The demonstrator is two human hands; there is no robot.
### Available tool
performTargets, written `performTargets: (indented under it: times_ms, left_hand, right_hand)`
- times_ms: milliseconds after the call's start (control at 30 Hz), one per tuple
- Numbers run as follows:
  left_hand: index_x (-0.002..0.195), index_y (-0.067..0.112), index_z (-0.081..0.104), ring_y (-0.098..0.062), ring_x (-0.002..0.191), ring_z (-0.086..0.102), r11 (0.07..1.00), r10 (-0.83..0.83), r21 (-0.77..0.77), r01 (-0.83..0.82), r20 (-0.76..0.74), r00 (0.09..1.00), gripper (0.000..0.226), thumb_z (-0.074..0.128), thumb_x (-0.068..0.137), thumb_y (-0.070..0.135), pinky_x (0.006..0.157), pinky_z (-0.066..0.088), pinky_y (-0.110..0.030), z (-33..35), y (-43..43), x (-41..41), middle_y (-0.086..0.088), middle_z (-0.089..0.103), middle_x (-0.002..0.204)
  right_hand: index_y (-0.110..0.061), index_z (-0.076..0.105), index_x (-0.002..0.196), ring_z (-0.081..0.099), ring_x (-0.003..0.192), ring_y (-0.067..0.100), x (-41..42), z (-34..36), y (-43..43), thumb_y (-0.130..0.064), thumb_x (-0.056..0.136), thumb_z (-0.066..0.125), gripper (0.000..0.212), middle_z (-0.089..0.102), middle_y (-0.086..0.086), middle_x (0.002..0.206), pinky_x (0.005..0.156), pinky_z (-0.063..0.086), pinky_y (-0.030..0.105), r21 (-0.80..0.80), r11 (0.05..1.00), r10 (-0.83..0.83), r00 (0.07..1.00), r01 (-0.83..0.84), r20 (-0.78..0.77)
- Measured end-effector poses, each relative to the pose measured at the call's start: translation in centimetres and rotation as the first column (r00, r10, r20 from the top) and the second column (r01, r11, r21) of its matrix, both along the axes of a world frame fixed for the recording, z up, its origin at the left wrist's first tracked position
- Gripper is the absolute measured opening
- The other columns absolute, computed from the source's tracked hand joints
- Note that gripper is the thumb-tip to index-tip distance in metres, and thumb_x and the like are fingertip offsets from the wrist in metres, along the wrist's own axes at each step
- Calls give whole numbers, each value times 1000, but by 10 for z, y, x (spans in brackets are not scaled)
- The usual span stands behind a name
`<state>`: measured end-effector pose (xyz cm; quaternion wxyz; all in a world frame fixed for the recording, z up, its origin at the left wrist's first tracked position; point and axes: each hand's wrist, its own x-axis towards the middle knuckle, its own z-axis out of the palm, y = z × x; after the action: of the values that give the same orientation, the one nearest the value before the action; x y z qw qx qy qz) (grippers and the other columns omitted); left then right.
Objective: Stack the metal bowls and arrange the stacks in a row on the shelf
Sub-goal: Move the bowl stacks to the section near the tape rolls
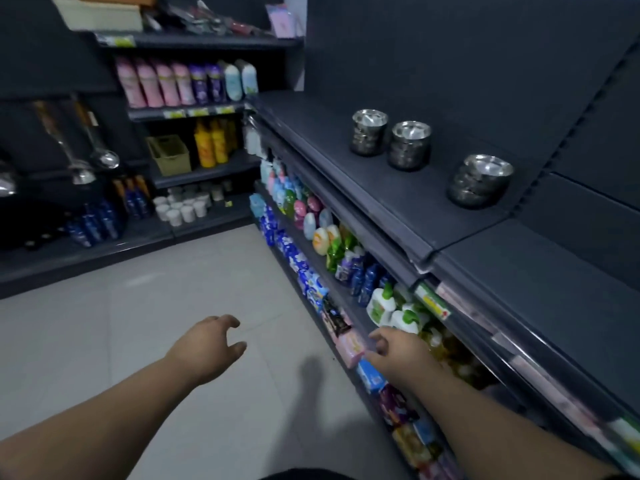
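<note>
Three stacks of shiny metal bowls (408, 145) sit in a row on the dark grey top shelf (363, 188). The left hand (207, 348) and right hand (398, 351) hang low, fingers loosely spread, holding nothing.

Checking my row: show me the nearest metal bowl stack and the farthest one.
Nearest stack of shiny metal bowls (476, 188): head view, side wall.
Farthest stack of shiny metal bowls (367, 140): head view, side wall.

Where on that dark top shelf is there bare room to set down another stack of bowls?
A gap lies between the middle stack and the nearest stack. The top shelf is bare along its front edge, and the adjoining shelf section beside the nearest stack is bare. The lower shelves are crammed with bottles and packets.
</note>
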<state>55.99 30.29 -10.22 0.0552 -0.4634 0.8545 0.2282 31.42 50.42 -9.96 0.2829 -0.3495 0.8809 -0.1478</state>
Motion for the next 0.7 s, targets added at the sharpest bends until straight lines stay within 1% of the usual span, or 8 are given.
performTargets:
  times_ms: [100,167,233,400,467,567,633,700]
  left_hand:
    - [134,24,50,-16,116,55,998,62,21,-62,9,998,50,58,90,44,93,45,-27,-3,-42,19,1,57,130]
    - [134,25,50,-17,116,56,996,87,33,-87,12,996,49,58,90,44,93,44,-27,-5,-66,21,2,58,130]
    - [133,25,51,-16,116,56,994,98,53,-99,16,995,48,58,89,44,93,44,-26,-9,-87,16,2,58,131]
    - [132,27,52,-15,116,57,995,86,52,-87,16,996,47,59,89,45,94,45,-26,-12,-150,-29,2,56,134]
    - [134,26,50,-16,120,54,997,76,20,-76,-4,997,48,58,90,43,96,43,-26,-6,-180,-62,1,54,137]
    - [138,25,46,-17,120,54,998,60,-11,-61,-65,996,52,58,91,42,97,44,-27,7,-230,-124,-1,53,137]
    - [139,24,44,-18,118,55,999,43,-29,-46,-104,994,54,59,90,41,96,44,-26,20,-260,-166,-2,54,136]
    - [141,24,43,-18,120,54,998,18,-51,-26,-153,988,55,59,90,41,97,44,-27,31,-286,-207,-2,53,137]
  right_hand:
    - [-26,60,123,62,101,17,8,4,-50,-36,87,58,37,66,-2,117,82,48,25,24,1000,9,999,-10,33]
    - [-26,61,120,66,96,19,6,4,-80,-34,82,57,38,67,-1,112,86,55,33,21,999,38,997,-40,72]
    - [-27,61,120,68,92,20,-2,0,-108,-35,80,59,41,68,-1,110,84,58,39,7,998,54,994,-55,94]
    - [-27,58,129,62,109,14,-38,-9,-177,-39,85,63,46,66,-3,124,92,50,26,70,987,147,989,-148,26]
    - [-27,56,132,62,111,17,-64,-8,-210,-38,85,64,49,65,-2,124,94,49,28,30,989,142,990,-142,3]
    - [-28,51,137,64,102,19,-117,5,-264,-33,84,66,55,63,-5,111,92,50,29,-97,990,101,995,-102,-10]
    - [-30,50,137,65,102,20,-152,21,-298,-33,86,65,53,65,-5,114,90,49,26,-171,983,62,998,-64,-14]
    - [-30,48,136,62,107,20,-185,37,-326,-36,88,61,50,65,-3,120,88,46,27,-199,978,58,998,-64,-37]
